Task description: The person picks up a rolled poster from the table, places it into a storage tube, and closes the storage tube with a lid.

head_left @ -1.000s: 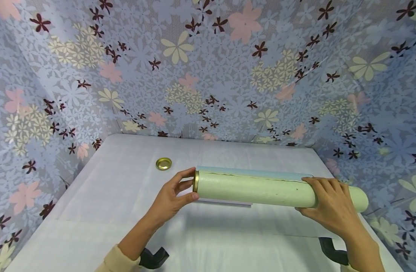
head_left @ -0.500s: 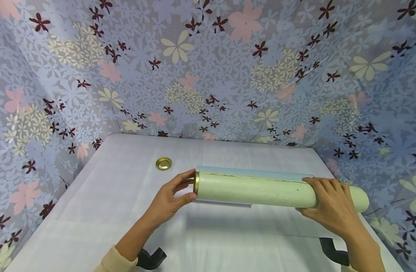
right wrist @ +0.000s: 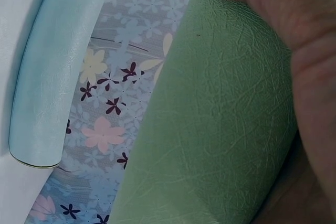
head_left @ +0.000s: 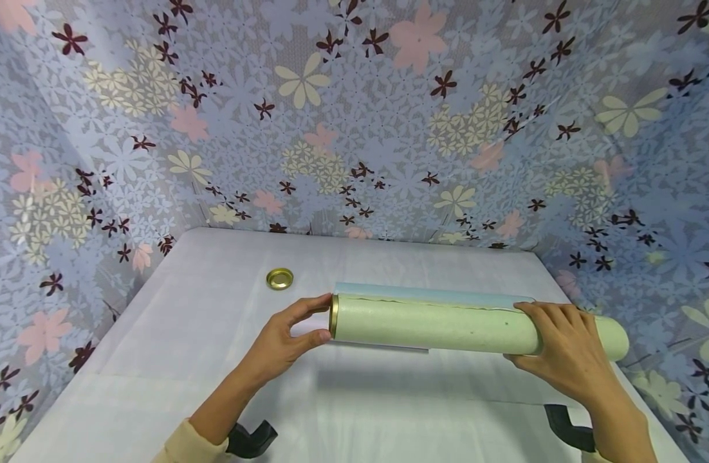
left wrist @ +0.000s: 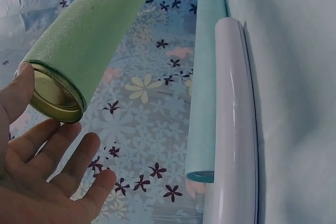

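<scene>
A long pale green cardboard tube [head_left: 435,321] is held above the table, nearly level. My right hand [head_left: 563,344] grips it near its right end, fingers over the top and thumb below. At the left end, a gold metal cap [left wrist: 52,95] with a recessed face fills the rim. My left hand [head_left: 282,337] holds that rim between thumb and fingertips, its remaining fingers spread in the left wrist view. A separate round gold lid [head_left: 280,278] lies on the table, beyond my left hand.
Behind the tube lies a light blue roll [head_left: 435,293], partly hidden. A glossy white roll [left wrist: 233,119] lies alongside it. The white-covered table [head_left: 157,308] meets a flowered cloth [head_left: 354,128] at its back and sides. Black straps [head_left: 253,440] are at both wrists.
My left hand has shifted slightly left and down around the capped end, its forearm drifting left. The tube's left end dips a little; my right hand stays in place.
</scene>
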Motion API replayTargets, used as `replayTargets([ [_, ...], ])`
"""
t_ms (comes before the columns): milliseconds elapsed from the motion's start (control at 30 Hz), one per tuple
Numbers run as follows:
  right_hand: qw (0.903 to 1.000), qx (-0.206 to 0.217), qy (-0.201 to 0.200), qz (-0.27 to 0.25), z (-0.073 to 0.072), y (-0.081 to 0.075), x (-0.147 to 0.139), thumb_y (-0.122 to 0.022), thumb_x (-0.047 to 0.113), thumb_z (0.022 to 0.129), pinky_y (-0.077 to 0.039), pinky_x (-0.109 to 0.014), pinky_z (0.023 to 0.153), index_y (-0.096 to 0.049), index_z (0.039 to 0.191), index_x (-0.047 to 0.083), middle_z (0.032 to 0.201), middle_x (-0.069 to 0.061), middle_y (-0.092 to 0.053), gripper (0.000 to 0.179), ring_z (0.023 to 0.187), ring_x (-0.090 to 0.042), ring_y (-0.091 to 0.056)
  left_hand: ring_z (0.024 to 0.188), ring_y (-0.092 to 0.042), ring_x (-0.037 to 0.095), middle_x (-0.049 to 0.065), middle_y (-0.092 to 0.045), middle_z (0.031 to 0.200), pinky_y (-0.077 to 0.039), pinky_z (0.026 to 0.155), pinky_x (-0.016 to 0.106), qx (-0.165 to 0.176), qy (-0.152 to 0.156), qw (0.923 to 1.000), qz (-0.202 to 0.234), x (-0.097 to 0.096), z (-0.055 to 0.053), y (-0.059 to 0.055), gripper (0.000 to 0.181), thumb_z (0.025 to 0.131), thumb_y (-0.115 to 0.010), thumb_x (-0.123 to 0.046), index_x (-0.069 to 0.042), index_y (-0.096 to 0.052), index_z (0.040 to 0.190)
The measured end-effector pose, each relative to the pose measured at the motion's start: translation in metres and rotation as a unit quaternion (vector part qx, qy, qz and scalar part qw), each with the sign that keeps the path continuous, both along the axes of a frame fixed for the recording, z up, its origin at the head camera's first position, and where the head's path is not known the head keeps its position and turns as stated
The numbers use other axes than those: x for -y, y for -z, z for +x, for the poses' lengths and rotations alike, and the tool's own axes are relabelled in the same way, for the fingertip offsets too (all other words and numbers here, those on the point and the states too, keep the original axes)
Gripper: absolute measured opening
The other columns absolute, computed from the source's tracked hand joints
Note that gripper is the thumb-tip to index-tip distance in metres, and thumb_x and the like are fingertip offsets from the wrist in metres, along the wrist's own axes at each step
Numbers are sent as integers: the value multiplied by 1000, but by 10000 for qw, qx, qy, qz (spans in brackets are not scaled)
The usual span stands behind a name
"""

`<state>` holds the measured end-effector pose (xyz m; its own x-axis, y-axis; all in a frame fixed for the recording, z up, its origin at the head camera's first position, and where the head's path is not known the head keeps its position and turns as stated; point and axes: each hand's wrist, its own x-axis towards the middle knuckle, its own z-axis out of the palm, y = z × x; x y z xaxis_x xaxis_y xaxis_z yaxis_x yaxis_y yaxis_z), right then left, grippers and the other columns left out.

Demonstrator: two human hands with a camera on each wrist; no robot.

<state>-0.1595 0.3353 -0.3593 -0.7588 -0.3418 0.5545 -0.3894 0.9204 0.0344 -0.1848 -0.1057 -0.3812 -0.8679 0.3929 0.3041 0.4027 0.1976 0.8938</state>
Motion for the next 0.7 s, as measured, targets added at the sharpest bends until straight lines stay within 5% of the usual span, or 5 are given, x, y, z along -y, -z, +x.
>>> replayTargets([
  [133,9999,33,35,103,1,0,-2,-89,40,47,-31,-55,84,-56,123,13,112,-14,-59,87,100,-35,-47,132,-45,22,-4,-54,136,-30,109,60,79,-2,10000,-33,-1,1,-1,57,84,-69,-27,-30,-48,137],
  [400,9998,94,56,158,1,-1,-5,-81,62,54,-30,-56,85,-55,124,17,111,-14,-58,88,101,-38,-46,136,-41,22,-5,-55,136,-27,111,60,244,-9,9995,-180,-3,0,-3,59,82,-71,-30,-25,-50,137],
  [467,9998,68,60,163,1,-1,-6,-63,80,60,-30,-56,84,-55,124,17,111,-14,-58,90,101,-38,-46,136,-41,22,-5,-55,136,-27,111,60,224,-25,9995,-240,-4,0,-3,59,81,-72,-30,-26,-51,136],
  [633,9999,35,63,123,1,-1,-6,-82,60,53,-30,-56,83,-55,125,18,112,-14,-57,88,100,-38,-45,135,-43,21,-6,-56,135,-28,110,60,80,-130,9993,-349,-7,-1,-3,58,81,-71,-31,-30,-51,135],
  [700,9999,46,59,99,1,-2,-6,-89,36,46,-30,-57,83,-55,125,18,112,-15,-57,88,100,-38,-45,134,-44,21,-6,-56,134,-29,110,60,-1,-177,9993,-341,-8,-1,-3,58,80,-72,-31,-31,-51,135],
])
